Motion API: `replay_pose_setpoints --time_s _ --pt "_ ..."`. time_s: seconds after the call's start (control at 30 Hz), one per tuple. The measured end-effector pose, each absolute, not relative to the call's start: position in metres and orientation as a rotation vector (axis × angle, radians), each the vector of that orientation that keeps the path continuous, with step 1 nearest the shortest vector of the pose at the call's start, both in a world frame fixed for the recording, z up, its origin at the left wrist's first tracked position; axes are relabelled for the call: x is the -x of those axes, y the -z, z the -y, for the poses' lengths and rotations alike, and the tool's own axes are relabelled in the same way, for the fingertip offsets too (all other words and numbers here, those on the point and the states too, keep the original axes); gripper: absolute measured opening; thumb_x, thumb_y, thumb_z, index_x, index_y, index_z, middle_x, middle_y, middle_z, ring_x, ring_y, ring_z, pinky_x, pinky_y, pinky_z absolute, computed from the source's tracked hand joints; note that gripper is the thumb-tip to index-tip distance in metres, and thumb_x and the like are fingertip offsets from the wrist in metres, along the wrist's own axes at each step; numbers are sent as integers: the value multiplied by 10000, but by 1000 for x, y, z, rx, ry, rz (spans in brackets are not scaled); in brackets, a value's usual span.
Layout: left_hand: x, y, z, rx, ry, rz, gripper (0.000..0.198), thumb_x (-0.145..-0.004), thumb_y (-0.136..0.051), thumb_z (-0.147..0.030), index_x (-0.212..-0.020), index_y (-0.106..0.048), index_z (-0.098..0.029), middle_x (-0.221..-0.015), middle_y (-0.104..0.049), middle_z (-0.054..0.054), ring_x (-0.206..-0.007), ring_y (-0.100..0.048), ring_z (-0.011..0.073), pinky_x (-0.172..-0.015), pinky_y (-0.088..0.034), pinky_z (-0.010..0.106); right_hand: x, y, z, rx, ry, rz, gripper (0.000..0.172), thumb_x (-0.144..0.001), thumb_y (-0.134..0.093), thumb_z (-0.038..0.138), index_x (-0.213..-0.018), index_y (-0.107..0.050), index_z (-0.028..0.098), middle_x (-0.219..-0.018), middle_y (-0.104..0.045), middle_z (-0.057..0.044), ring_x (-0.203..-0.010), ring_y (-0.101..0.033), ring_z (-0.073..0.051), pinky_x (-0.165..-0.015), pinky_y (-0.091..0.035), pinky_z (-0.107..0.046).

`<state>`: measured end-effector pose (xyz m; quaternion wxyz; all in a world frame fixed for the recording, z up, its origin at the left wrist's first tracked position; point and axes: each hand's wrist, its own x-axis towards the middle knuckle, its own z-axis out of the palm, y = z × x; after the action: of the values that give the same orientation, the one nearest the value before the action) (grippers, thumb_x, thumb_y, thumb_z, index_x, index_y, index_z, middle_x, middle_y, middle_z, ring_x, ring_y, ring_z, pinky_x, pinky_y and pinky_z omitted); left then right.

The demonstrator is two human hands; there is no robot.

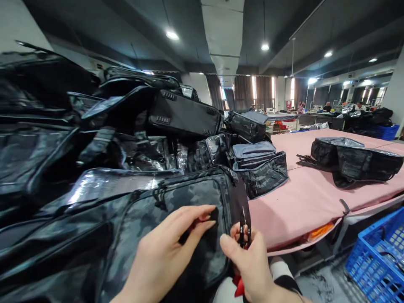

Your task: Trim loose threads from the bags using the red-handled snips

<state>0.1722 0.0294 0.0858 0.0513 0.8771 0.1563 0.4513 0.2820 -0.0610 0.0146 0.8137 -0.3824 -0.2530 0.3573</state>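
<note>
A dark camouflage bag lies in front of me, its zipped front panel facing up. Over that panel my left hand is closed in a pinch, thumb and fingertips nearly together. Whatever it may hold is too small to make out. To its right, beside the bag's end, my right hand grips a pair of thread snips with dark blades pointing up. Something red shows under that hand. A cluster of dark cords or zipper pulls sits on the bag's upper edge.
Similar black bags with silvery linings are heaped at left and behind. Another bag lies open on the pink-covered table. A blue plastic crate stands at lower right. People and more worktables are far back.
</note>
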Motion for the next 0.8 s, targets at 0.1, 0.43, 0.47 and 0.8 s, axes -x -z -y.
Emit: replay_pose_setpoints --time_s 0.1,0.43,0.47,0.8 --pt "-188 -86 -24 -2672 -1312 -432 170 -805 -571 -359 -920 -629 -248 -817 -625 -28 -660 -580 82 -609 -459 158 -279 -15 66 792 -769 546 408 -621 -770 425 -755 -510 141 -676 -462 22 -607 -396 -83 -575 -380 -183" --pt "-202 -92 -6 -2509 -1189 -397 180 -844 -458 -255 -682 -495 -184 -676 -511 -3 -626 -487 108 -583 -396 196 -292 -14 68 842 -763 632 426 -634 -753 455 -759 -497 138 -688 -460 19 -626 -409 -94 -601 -382 -200" --pt "-201 -92 -7 -2386 -1162 -383 190 -847 -461 -268 -677 -477 -184 -665 -484 -3 -623 -467 109 -574 -389 197 -294 -13 68 842 -777 644 427 -642 -749 457 -761 -490 139 -692 -452 23 -629 -402 -90 -606 -375 -196" --pt "-160 -75 2 -1952 -1156 -289 252 -895 -427 -315 -682 -468 -186 -642 -441 12 -612 -453 116 -563 -382 222 -302 -13 57 856 -829 596 468 -625 -755 485 -796 -478 150 -634 -403 55 -531 -349 -57 -473 -300 -167"
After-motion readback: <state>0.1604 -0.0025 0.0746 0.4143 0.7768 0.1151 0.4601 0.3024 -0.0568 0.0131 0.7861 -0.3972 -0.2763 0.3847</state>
